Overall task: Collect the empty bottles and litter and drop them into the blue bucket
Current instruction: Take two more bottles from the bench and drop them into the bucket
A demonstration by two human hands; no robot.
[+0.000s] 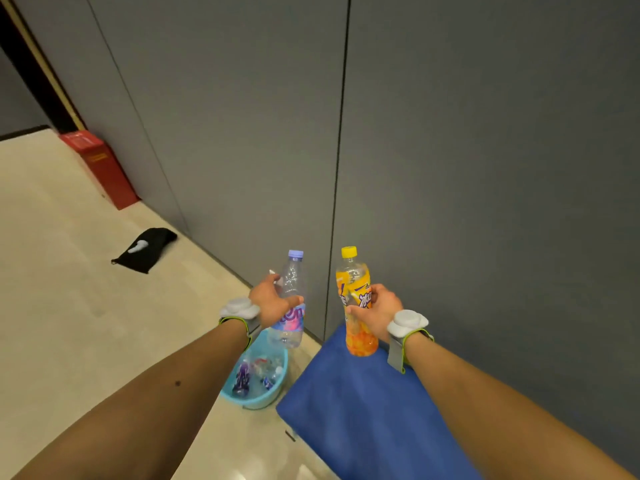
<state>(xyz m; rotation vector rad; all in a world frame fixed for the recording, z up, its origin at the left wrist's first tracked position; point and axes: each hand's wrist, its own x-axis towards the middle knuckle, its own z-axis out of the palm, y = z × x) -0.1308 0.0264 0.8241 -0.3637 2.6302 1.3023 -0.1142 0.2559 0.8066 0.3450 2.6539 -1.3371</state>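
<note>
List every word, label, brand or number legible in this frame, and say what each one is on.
Clear bottle in the left hand: pink and blue label with large lettering, partly covered by the thumb; not readable.
Orange bottle in the right hand: large stylised characters, too blurred to read.
Red box by the wall: yellow panel, print too small.
Bottles in the blue bucket: labels too small.

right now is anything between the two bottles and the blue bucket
Nothing visible. The clear bottle in the left hand hangs over the blue bucket; the orange bottle in the right hand is over the blue mat beside it.
</note>
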